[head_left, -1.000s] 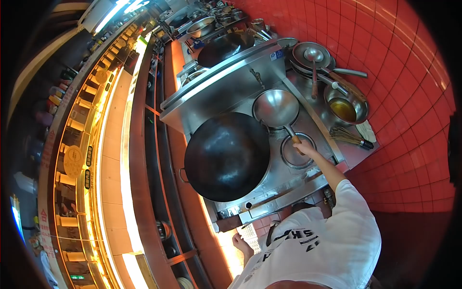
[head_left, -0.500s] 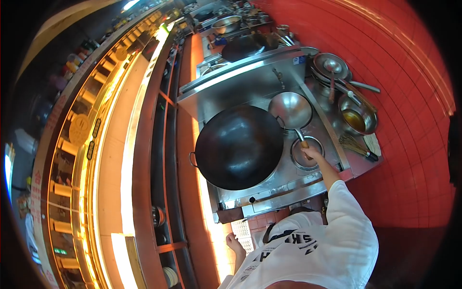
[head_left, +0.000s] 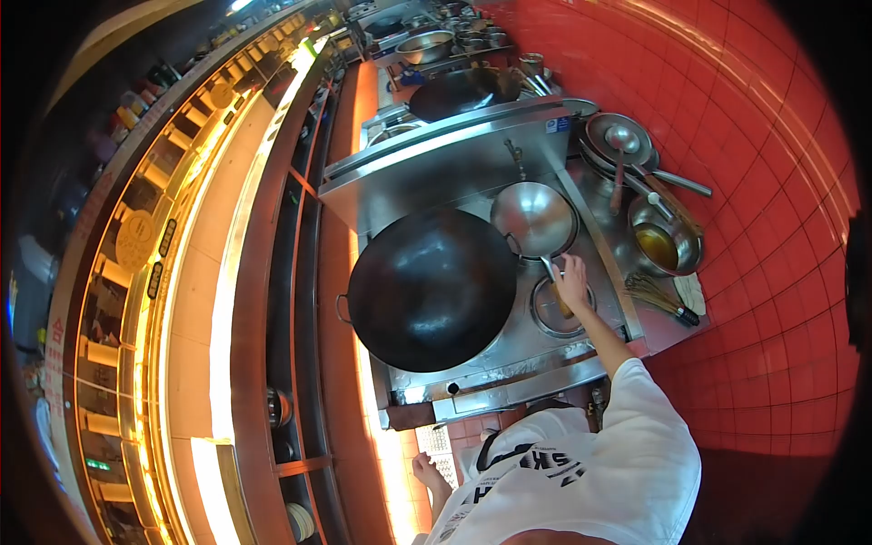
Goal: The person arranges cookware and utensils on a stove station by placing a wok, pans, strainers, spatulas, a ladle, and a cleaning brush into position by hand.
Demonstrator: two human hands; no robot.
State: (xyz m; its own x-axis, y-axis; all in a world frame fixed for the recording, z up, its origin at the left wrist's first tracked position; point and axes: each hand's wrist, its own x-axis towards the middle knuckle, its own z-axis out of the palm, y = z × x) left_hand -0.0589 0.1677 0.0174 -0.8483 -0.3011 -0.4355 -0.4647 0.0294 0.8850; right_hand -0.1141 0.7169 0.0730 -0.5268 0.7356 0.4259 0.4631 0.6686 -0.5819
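Observation:
My right hand (head_left: 572,285) is over the handle of a steel wok (head_left: 536,221), at its metal shank. The handle's wooden end (head_left: 562,304) shows beneath my hand. My fingers look loosely extended, not wrapped round the wood. The steel wok rests at the back right of the stove, with a round burner ring (head_left: 581,318) in front of it. To its left, a large dark wok (head_left: 431,291) sits on the stove, apart from my hands. My left hand (head_left: 427,470) hangs low in front of the stove, fingers loosely bent, holding nothing.
At the right are a metal bowl of yellow liquid (head_left: 670,243), a bamboo brush (head_left: 656,295), a cloth (head_left: 690,292) and stacked pans with a ladle (head_left: 621,139). A steel splash guard (head_left: 436,156) stands behind the woks. Shelving (head_left: 304,363) runs along the left.
My right hand has come off the wooden handle end and moved forward to the metal shank. My left hand still hangs low. The view has shifted slightly.

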